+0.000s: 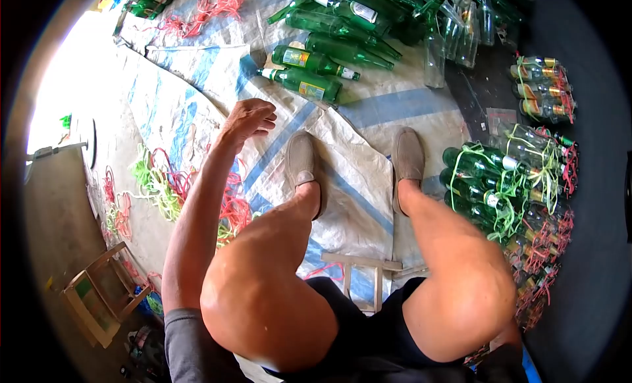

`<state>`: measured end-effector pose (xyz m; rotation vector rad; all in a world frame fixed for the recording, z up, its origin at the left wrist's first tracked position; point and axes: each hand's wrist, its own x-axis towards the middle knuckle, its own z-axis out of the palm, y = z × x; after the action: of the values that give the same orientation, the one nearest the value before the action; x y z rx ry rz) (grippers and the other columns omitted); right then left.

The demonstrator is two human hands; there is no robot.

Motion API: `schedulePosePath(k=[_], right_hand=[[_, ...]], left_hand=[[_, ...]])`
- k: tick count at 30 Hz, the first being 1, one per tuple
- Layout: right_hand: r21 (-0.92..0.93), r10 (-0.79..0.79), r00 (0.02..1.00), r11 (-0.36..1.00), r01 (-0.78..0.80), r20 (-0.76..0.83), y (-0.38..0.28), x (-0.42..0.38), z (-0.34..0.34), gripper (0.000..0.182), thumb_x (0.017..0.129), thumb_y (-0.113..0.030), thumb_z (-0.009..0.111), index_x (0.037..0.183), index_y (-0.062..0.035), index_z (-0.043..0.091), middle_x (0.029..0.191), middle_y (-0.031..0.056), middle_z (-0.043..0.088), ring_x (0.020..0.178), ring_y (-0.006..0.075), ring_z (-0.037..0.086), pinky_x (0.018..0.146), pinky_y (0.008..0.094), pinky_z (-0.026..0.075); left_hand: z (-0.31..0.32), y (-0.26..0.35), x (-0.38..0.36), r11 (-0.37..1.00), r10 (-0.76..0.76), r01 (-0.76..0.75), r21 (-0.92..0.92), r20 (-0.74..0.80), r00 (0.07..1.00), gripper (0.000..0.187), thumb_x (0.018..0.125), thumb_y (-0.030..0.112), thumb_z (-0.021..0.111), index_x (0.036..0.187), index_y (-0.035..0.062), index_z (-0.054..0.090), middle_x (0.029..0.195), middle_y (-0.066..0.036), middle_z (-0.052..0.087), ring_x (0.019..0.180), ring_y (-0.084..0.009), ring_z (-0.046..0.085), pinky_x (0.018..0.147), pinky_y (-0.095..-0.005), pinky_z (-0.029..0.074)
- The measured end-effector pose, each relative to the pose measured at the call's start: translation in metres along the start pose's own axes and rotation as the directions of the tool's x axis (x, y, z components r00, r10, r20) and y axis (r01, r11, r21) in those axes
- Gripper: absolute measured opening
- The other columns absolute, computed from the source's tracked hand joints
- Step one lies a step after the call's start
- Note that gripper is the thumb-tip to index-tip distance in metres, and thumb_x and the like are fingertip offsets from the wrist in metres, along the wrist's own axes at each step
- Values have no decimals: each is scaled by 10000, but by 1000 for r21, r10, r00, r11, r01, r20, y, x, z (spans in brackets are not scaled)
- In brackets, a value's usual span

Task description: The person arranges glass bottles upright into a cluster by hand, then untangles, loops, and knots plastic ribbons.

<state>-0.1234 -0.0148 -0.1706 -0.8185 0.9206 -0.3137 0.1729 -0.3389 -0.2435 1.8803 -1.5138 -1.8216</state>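
Observation:
My left hand (250, 122) reaches out over the striped sheet, to the left of my left shoe. Its fingers are loosely bent and a little apart, and I see nothing in them. Closest to it lies a green bottle (304, 84) with a yellow label and a white neck band, on its side and apart from the hand. Just behind that is another labelled green bottle (315, 62). My right hand is hidden beyond my right knee at the lower right; only a bit of arm and dark sleeve shows there.
More green bottles (342, 51) and clear bottles (469, 37) lie in a heap ahead. Bottle bundles (484, 179) tied with green and pink string stand at right. Loose string (164, 185) lies left, near a wooden frame (105, 291). A wooden stool (362, 261) is between my legs.

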Motion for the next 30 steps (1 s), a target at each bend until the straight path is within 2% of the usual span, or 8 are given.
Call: schedulePosePath(k=[8, 12, 15, 16, 23, 27, 29, 30], right_hand=[[-125, 224, 973, 965, -230, -60, 16, -54, -101, 224, 1017, -149, 616, 1144, 22, 687, 922, 32, 689, 821, 109, 623, 739, 280, 502], [-156, 198, 879, 944, -290, -433, 39, -52, -161, 203, 1017, -140, 616, 1115, 19, 696, 872, 23, 688, 775, 102, 620, 703, 274, 502], [-135, 27, 728, 977, -163, -685, 63, -11, -185, 188, 1018, -133, 616, 1094, 16, 702, 835, 16, 687, 741, 96, 618, 676, 269, 501], [-133, -64, 685, 990, -49, -725, 74, 7, -188, 142, 1014, -129, 639, 999, 5, 682, 713, -5, 581, 642, 73, 525, 591, 257, 447], [-448, -329, 713, 894, 23, -619, 74, 93, -218, 124, 966, -138, 705, 967, -16, 688, 752, 54, 678, 669, 95, 610, 617, 288, 497], [-607, -395, 696, 791, -74, -599, 85, 118, -220, 156, 900, -215, 777, 889, -77, 706, 748, 117, 712, 676, 279, 706, 622, 387, 531], [-594, -358, 692, 795, -126, -626, 81, 121, -220, 180, 898, -240, 780, 861, -81, 702, 739, 113, 709, 675, 302, 703, 620, 395, 532], [-585, -341, 688, 797, -149, -640, 81, 122, -221, 194, 898, -252, 781, 847, -84, 700, 734, 111, 708, 674, 314, 701, 619, 399, 533]], left_hand=[[15, -16, 85, 999, -19, 22, 27, -94, 995, 485, 1011, 443, 615, 1190, 0, 699, 1101, -118, 743, 929, -232, 738, 819, -406, 604], [15, -19, 115, 998, -60, 54, -40, -166, 984, 501, 1005, 480, 619, 1137, 5, 702, 1030, -116, 749, 880, -236, 745, 794, -403, 604], [16, -32, 140, 985, -135, 107, -134, -217, 967, 479, 995, 490, 632, 1063, 20, 699, 993, -114, 748, 834, -234, 744, 762, -393, 603], [17, -35, 148, 982, -141, 109, -153, -221, 965, 458, 987, 492, 644, 1013, 38, 693, 963, -111, 747, 805, -230, 742, 725, -382, 601], [24, -45, 182, 959, -190, 104, -263, -328, 925, 564, 962, 564, 680, 999, 1, 695, 883, -107, 718, 723, -236, 718, 648, -375, 596], [23, -39, 191, 952, -244, 145, -270, -381, 892, 648, 919, 585, 722, 1044, -51, 695, 928, -163, 751, 741, -264, 745, 652, -365, 597], [20, -41, 198, 954, -261, 178, -241, -375, 890, 657, 911, 582, 735, 1058, -57, 695, 944, -170, 755, 755, -266, 753, 656, -366, 598], [22, -41, 200, 956, -242, 143, -258, -406, 881, 582, 904, 521, 751, 913, -59, 708, 847, -157, 732, 659, -274, 722, 568, -380, 599]])
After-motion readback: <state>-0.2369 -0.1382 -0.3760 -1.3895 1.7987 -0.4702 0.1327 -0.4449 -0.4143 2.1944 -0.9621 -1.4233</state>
